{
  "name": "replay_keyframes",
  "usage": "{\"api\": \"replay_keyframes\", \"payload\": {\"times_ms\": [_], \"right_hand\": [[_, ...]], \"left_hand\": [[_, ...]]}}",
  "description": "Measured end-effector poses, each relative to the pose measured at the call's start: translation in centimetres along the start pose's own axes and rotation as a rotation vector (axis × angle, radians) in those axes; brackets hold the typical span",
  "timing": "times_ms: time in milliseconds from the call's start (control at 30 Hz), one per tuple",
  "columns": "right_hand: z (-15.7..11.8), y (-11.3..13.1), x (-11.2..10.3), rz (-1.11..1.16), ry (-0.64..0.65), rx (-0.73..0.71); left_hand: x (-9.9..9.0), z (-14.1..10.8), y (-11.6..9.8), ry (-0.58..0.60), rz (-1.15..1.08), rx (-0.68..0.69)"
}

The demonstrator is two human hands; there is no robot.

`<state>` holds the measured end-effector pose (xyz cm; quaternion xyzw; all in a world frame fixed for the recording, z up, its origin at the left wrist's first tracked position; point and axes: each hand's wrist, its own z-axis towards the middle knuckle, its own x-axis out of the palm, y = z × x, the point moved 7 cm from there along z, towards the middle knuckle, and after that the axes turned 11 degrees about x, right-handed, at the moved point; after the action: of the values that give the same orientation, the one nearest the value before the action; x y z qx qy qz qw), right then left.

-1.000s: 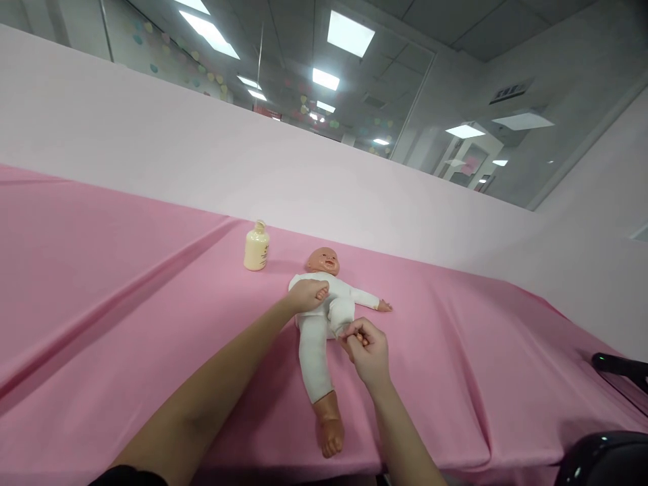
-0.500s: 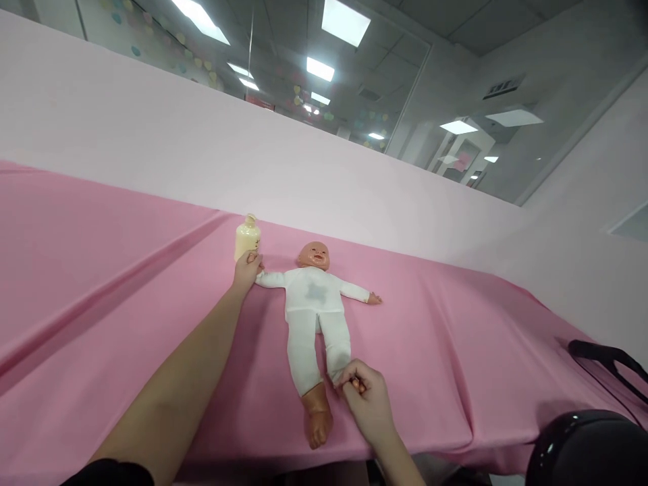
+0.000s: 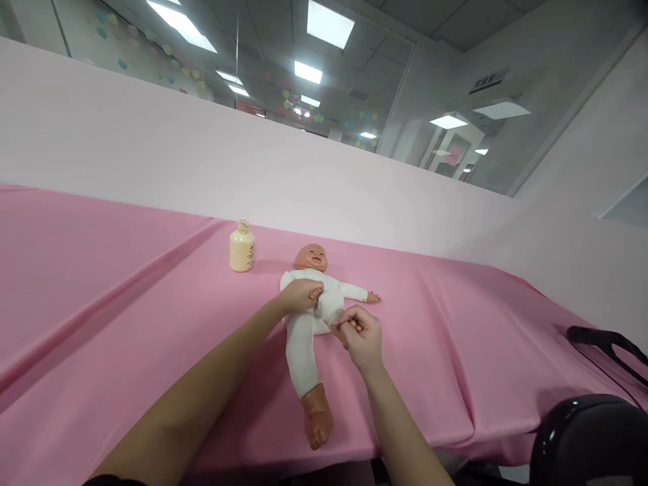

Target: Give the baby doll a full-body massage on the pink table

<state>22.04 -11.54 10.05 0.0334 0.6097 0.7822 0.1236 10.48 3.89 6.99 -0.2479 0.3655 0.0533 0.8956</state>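
Observation:
A baby doll (image 3: pixel 302 351) in a white suit lies on its back on a pink cloth. My left hand (image 3: pixel 301 295) is closed on the doll's arm at image left, which is folded over its belly. At its other side, my right hand (image 3: pixel 362 335) grips the foot of the leg at image right. That leg is bent, with the knee raised beside my left fingers. The other leg lies straight, its bare foot pointing toward me. The doll's far-side arm is stretched out to the right. My hands and the raised knee hide much of the trunk.
A cream pump bottle (image 3: pixel 241 252) stands left of the doll's head. The pink cloth (image 3: pixel 415 364) covers the table, with a white wall (image 3: pixel 324 189) and glass behind. At the right are a black handle-like frame (image 3: pixel 607 341) and a glossy black rounded object (image 3: pixel 582 439).
My left hand has brought the doll's arm from beside the bottle inward over its belly. My right hand has pushed the foot up toward the trunk, bending the leg.

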Motion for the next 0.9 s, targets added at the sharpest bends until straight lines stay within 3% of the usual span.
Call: {"api": "replay_keyframes", "payload": {"times_ms": [100, 167, 367, 533, 733, 900], "right_hand": [[0.3, -1.3, 0.6, -0.015, 0.009, 0.016], [-0.3, -1.0, 0.4, -0.019, 0.012, 0.016], [-4.1, 1.0, -1.3, -0.076, 0.071, 0.003], [-7.5, -1.7, -0.8, -0.322, 0.112, -0.020], [-8.9, -3.6, 1.0, -0.448, 0.149, -0.013], [-6.9, -0.6, 0.4, -0.277, 0.142, -0.002]], "left_hand": [[0.8, 0.0, -0.1, 0.058, 0.031, 0.044], [-0.1, 0.0, 0.9, 0.020, 0.043, 0.020], [-3.9, -3.1, 7.9, -0.287, -0.109, -0.309], [-5.2, -6.2, 12.1, -0.466, -0.132, -0.440], [-5.6, -6.5, 12.7, -0.505, -0.137, -0.453], [-6.0, -5.4, 10.9, -0.465, -0.069, -0.404]]}}
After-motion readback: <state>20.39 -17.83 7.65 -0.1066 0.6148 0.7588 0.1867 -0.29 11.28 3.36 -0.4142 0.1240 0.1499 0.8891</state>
